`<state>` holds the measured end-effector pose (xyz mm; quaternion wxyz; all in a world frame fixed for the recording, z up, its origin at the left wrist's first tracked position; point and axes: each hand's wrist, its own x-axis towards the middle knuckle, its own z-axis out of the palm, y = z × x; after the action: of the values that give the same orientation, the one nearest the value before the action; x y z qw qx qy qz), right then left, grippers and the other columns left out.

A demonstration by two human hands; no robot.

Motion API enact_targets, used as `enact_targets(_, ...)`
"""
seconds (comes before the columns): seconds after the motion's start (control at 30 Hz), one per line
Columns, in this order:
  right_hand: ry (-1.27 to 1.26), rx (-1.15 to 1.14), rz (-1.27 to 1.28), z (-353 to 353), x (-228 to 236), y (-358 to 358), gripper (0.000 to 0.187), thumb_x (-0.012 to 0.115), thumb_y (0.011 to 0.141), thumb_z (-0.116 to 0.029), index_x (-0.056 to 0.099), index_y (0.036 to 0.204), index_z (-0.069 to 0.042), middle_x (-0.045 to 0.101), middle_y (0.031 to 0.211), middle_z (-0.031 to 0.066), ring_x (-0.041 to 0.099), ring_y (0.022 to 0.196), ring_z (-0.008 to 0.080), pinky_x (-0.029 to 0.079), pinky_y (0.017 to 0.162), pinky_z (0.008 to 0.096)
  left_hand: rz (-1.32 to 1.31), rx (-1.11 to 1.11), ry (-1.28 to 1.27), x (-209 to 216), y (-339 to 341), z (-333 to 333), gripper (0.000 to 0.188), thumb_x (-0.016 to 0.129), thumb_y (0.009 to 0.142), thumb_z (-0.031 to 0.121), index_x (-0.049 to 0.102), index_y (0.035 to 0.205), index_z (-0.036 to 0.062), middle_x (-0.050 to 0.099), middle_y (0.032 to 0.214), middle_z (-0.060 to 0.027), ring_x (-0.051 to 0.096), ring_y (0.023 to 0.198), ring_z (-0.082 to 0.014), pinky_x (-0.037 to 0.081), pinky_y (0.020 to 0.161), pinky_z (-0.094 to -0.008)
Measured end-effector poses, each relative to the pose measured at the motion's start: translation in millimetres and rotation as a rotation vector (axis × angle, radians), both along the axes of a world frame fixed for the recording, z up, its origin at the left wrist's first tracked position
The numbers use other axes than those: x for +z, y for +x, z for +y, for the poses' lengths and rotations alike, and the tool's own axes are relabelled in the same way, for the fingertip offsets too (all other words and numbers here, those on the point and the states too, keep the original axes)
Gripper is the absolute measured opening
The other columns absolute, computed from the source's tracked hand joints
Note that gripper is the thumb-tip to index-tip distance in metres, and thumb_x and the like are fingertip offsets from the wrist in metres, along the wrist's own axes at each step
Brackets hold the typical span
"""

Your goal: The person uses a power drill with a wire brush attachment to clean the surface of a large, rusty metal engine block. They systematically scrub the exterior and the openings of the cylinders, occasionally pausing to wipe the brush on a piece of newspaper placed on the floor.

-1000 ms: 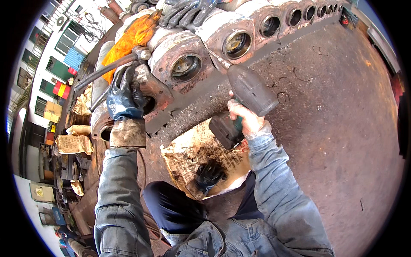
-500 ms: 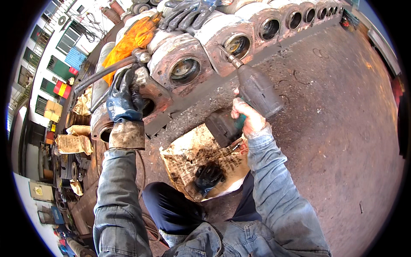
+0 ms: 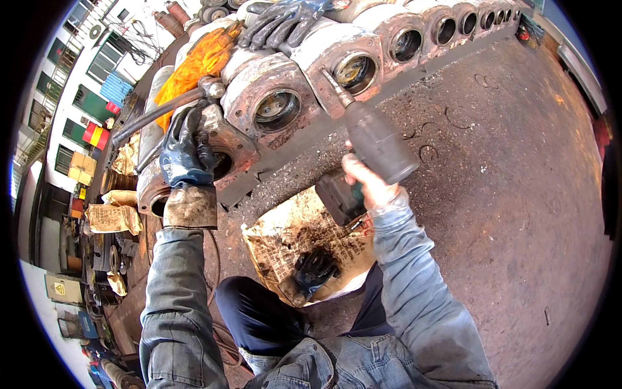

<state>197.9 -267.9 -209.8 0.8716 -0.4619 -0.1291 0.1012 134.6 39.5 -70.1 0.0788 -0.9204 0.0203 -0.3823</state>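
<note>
My bare right hand (image 3: pixel 374 183) is closed round the grip of a dark cordless impact wrench (image 3: pixel 378 144). A long bit (image 3: pixel 337 87) points from its nose toward the flanged face of a rusty cylinder (image 3: pixel 322 78), left of the round opening. I cannot tell whether the tip touches. My left hand (image 3: pixel 188 152), in a dark blue coated glove, rests with fingers stretched out on a nearer cylinder (image 3: pixel 223 129). Just above those fingers lies a heavy hammer (image 3: pixel 165 109) with a long handle, across the cylinders.
The cylinders run in a row to the far right. An orange cloth (image 3: pixel 202 59) and a work glove (image 3: pixel 282 24) lie on top. Between my knees, a dark glove (image 3: pixel 313 271) lies on stained cardboard (image 3: pixel 278 236). A hose (image 3: pixel 216 259) runs beside my left leg.
The impact wrench has shifted slightly left with my right hand, and its bit tip now sits further left on the flange. My left hand has hardly moved.
</note>
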Motion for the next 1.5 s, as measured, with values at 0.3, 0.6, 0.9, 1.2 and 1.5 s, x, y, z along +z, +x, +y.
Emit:
enact_targets(0.3,-0.323,-0.035,0.025,-49,35,19,0.038,0.075,0.081,-0.005,0.061,0.116,-0.001,0.065,0.081,0.0057,0.056,0.062,0.0142,0.047,0.06,0.0279,0.022,0.034,-0.014,7,-4,-13,0.04,0.057,0.087,0.01,0.061,0.127,0.0068,0.063,0.124,-0.0213,0.058,0.117,-0.0418,0.047,0.1,-0.0462)
enact_targets(0.6,-0.805,-0.219,-0.547,-45,3,31,0.044,0.074,0.082,-0.025,0.061,0.12,-0.007,0.068,0.11,0.0114,0.065,0.103,0.0307,0.055,0.087,0.0471,-0.027,0.033,-0.01,-1,6,-16,0.043,0.059,0.083,0.003,0.063,0.125,0.0085,0.064,0.122,-0.0197,0.06,0.115,-0.0403,0.048,0.1,-0.0442)
enact_targets(0.9,-0.155,-0.063,0.054,-19,33,7,0.033,0.071,0.084,0.0,0.06,0.115,0.003,0.067,0.082,0.0079,0.058,0.063,0.0124,0.047,0.058,0.0266,-0.01,0.023,-0.006,2,-2,-4,0.045,0.056,0.082,0.002,0.061,0.127,0.0075,0.064,0.123,-0.0211,0.059,0.115,-0.0418,0.048,0.1,-0.0456)
enact_targets(1.2,-0.126,-0.083,0.066,-15,28,5,0.023,0.069,0.082,0.004,0.062,0.103,-0.001,0.063,0.08,0.0052,0.056,0.06,0.0133,0.047,0.055,0.0277,0.007,0.075,0.006,5,-2,-12,0.043,0.054,0.086,0.007,0.061,0.128,0.0085,0.063,0.124,-0.0213,0.058,0.117,-0.0419,0.046,0.101,-0.0468)
enact_targets(1.5,-0.117,-0.052,0.067,-27,29,5,0.022,0.071,0.08,0.0,0.063,0.101,-0.003,0.064,0.08,0.0042,0.055,0.057,0.0129,0.047,0.053,0.0281,0.079,0.136,0.01,8,-8,-15,0.043,0.058,0.086,0.006,0.06,0.129,0.0075,0.062,0.128,-0.0207,0.056,0.121,-0.0401,0.045,0.104,-0.0433)
